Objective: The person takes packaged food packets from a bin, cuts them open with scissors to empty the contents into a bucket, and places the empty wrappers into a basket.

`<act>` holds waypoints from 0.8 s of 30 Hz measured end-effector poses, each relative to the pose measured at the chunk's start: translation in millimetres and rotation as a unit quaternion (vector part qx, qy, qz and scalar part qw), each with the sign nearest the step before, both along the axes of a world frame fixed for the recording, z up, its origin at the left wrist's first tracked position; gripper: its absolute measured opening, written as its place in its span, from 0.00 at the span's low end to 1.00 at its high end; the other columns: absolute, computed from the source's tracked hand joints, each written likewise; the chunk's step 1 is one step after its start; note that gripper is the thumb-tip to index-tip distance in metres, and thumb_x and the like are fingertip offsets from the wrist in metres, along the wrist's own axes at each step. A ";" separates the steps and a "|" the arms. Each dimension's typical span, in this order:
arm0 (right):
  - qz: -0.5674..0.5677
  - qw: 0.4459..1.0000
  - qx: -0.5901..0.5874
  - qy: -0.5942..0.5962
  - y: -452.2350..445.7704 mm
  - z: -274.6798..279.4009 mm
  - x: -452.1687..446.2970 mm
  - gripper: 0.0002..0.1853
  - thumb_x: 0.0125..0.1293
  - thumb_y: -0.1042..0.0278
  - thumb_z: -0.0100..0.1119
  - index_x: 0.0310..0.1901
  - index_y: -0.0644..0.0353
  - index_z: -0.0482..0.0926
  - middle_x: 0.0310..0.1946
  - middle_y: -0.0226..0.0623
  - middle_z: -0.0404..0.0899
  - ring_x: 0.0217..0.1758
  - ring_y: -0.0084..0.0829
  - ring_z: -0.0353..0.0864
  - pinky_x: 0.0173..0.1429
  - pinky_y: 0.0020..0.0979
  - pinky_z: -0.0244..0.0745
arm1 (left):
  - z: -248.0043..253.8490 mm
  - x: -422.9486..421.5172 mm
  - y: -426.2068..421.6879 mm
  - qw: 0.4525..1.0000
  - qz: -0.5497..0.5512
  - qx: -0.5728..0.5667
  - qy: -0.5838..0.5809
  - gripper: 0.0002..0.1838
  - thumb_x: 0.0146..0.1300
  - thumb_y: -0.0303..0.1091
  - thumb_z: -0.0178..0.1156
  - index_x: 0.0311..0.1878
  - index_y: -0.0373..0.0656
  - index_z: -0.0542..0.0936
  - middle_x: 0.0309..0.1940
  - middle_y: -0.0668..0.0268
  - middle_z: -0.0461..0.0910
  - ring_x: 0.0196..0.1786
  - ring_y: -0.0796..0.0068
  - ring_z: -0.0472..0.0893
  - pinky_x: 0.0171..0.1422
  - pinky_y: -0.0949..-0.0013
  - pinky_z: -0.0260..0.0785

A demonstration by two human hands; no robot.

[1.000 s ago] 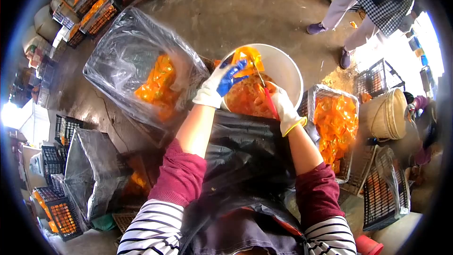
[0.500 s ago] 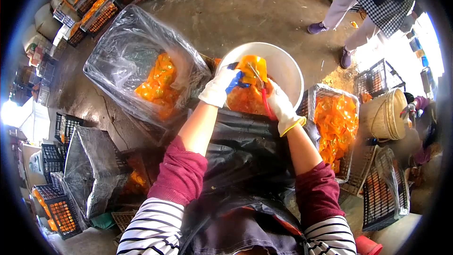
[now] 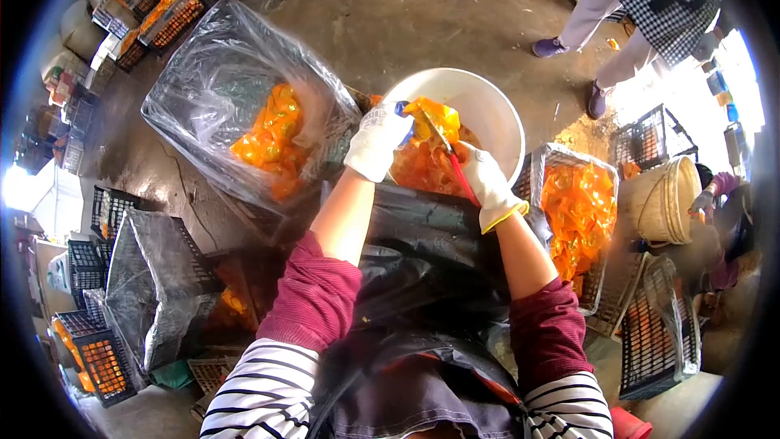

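Note:
Over a white bucket [image 3: 497, 106], my left hand [image 3: 376, 144], in a white glove with blue fingertips, is closed on a shiny yellow-orange piece that looks like a bell pepper [image 3: 437, 119]. My right hand [image 3: 485, 183], in a white glove with a yellow cuff, grips red-handled scissors [image 3: 465, 178]. Their metal blades lie against the pepper; my fingers partly hide the handle. Wet orange-red pieces [image 3: 418, 167] lie in the bucket beneath both hands.
A plastic-lined crate [image 3: 195, 57] with orange pieces stands left of the bucket. To the right are a crate of orange pieces [image 3: 577, 203] and a stack of cream buckets [image 3: 670, 199]. A person in a checked garment [image 3: 658, 0] stands at upper right.
The pepper has tilted and turned in my left hand, its upper edge now lower. The scissors have shifted slightly, with the blades lying across the pepper.

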State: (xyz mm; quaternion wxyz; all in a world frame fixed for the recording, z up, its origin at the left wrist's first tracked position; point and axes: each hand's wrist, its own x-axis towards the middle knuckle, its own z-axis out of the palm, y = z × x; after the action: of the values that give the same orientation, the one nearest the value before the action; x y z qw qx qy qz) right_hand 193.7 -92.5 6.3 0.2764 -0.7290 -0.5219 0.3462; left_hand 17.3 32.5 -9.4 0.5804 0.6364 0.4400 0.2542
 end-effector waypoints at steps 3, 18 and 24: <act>-0.042 0.986 0.029 0.161 4.6 -20.9 2.3 0.17 0.66 0.58 0.61 0.51 0.58 0.80 0.33 0.38 0.83 0.36 0.29 0.81 0.42 0.30 0.75 | 15.6 12.3 -2.2 0.992 0.045 -0.090 -0.079 0.17 0.66 0.33 0.58 0.58 0.42 0.77 0.46 0.66 0.80 0.45 0.78 0.78 0.45 0.74 0.74; -0.100 0.894 -0.026 0.436 2.2 -10.9 -0.2 0.17 0.67 0.67 0.59 0.56 0.59 0.78 0.37 0.33 0.83 0.37 0.25 0.81 0.40 0.23 0.77 | -57.0 36.9 23.8 0.984 0.040 0.046 -0.168 0.17 0.65 0.28 0.61 0.57 0.41 0.76 0.48 0.65 0.79 0.48 0.71 0.80 0.53 0.70 0.77; -0.121 0.894 0.084 0.424 8.3 -32.3 -3.2 0.17 0.66 0.67 0.61 0.55 0.59 0.80 0.36 0.32 0.83 0.34 0.22 0.79 0.40 0.24 0.75 | -47.0 38.0 21.6 0.991 0.060 0.045 -0.110 0.16 0.65 0.25 0.59 0.56 0.41 0.77 0.49 0.66 0.79 0.49 0.72 0.80 0.55 0.71 0.75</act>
State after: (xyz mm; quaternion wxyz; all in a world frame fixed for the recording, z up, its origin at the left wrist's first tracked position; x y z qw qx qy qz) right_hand 190.4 -84.2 -25.9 0.5710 -0.5449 -0.2902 0.5412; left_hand 55.3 54.1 -56.4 0.5796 0.6024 0.3993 0.3765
